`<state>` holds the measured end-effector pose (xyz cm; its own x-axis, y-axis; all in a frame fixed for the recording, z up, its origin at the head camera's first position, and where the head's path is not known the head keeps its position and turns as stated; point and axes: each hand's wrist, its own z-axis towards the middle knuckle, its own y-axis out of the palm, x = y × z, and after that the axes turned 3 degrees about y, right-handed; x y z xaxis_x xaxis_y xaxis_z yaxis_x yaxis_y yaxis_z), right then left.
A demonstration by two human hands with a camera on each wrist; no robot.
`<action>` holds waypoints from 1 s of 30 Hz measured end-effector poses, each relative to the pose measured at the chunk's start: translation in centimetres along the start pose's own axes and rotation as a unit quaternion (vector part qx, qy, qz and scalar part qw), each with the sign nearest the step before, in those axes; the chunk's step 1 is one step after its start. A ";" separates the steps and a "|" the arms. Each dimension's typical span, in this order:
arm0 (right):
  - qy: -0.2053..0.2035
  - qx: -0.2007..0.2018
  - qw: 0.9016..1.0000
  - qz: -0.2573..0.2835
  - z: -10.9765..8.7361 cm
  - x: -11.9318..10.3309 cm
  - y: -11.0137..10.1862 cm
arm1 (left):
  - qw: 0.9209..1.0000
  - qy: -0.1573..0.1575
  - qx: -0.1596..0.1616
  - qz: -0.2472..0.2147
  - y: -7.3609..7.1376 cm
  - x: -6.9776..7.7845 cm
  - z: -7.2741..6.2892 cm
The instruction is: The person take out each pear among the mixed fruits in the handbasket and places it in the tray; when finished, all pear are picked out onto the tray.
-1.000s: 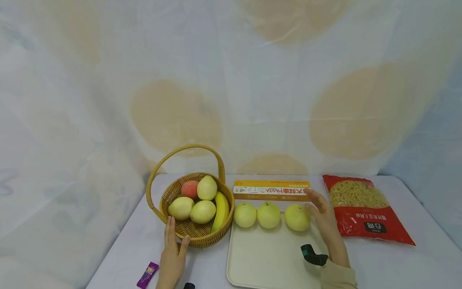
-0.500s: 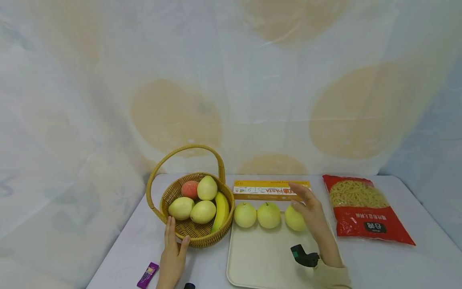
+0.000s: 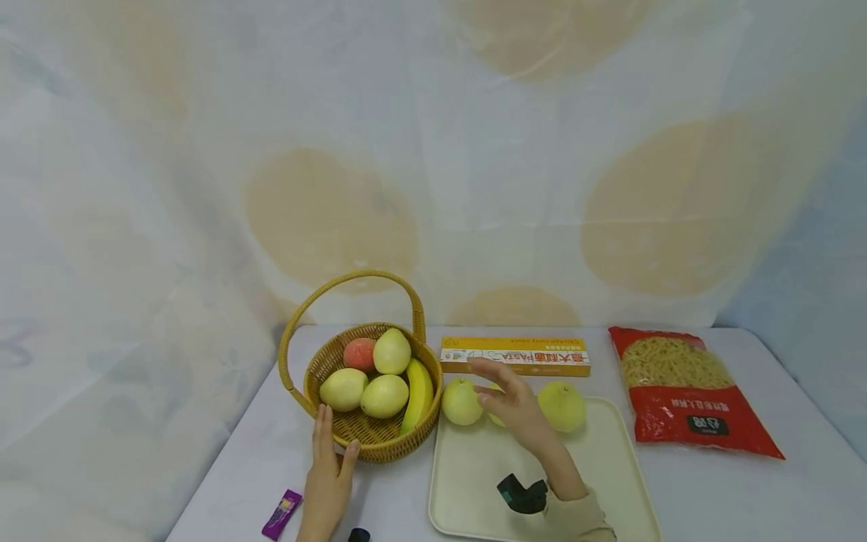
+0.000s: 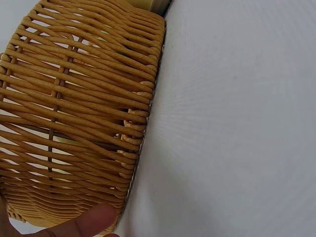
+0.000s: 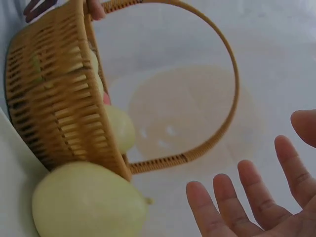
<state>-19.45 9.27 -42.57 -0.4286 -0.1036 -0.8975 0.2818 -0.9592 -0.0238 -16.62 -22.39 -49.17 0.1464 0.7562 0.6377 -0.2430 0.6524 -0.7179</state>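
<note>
My left hand (image 3: 327, 482) touches the near side of a wicker basket (image 3: 400, 450) with its fingers straight and thumb spread. The left wrist view shows the basket's woven wall (image 4: 74, 98) close up. In the basket lie a red peach (image 3: 359, 354), several pale yellow-green pears (image 3: 384, 397) and a banana (image 3: 418, 395). My right hand (image 3: 521, 414) holds nothing; its fingers are spread above the tray (image 3: 488, 489), partly hiding the middle of three pears there. The left pear (image 3: 462, 403) is close to its fingertips, and the right pear (image 3: 562, 406) sits behind the wrist.
An orange and white pasta box (image 3: 542, 360) lies behind the tray. To the right is a red bag of pasta (image 3: 704, 421). A small purple packet (image 3: 281, 515) lies at the front left. The basket's tall handle (image 3: 359, 274) arches upward.
My right hand has moved left across the tray, from beside the right pear to in front of the middle one. My left hand has stayed at the basket.
</note>
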 end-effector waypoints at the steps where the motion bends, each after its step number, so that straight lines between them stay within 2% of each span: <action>1: 0.009 -0.008 1.000 0.006 0.2 0.2 0.6 | 1.000 0.000 0.000 -0.001 0.1 0.0 0.0; 6: 0.057 -0.046 0.997 0.029 0.9 1.2 3.4 | 1.000 0.003 0.005 -0.005 0.3 0.1 0.0; 10: 0.086 -0.070 0.993 0.031 1.2 1.7 4.8 | 1.000 0.002 0.006 -0.001 0.4 0.0 0.0; 17: 0.070 -0.083 0.993 0.037 2.1 2.1 5.8 | 1.000 0.003 0.010 -0.002 0.3 -0.1 0.0; 21: 0.069 -0.088 0.994 0.020 3.0 2.4 6.3 | 1.000 0.004 0.012 -0.007 0.3 -0.2 0.0; 30: 0.110 -0.119 0.987 -0.004 5.2 3.4 7.7 | 1.000 0.005 0.012 -0.006 0.1 -0.1 -0.1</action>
<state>-23.22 0.16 -43.47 -0.2429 -0.0118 -0.9700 0.4835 -0.8683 -0.1105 -16.54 -22.44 -49.32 0.1591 0.7494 0.6427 -0.2638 0.6596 -0.7038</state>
